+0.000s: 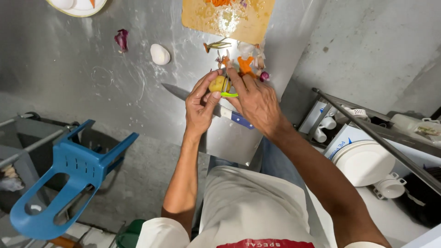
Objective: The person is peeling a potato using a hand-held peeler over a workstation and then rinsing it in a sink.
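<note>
Left of the hands (229, 98) the table (92, 87) lies open; a knife (206, 104) lies beneath them, peelings (243, 62) and cutting board (228, 18) crowd beyond.

Left hand (200, 103) and right hand (255, 98) meet, fingers curled, forearms extended

A white cardboard box (345, 135) with blue printing stands low at the right, beyond the counter's right edge, under a slanting metal bar, just beside a stack of white plates. No screens or signs show.
</note>
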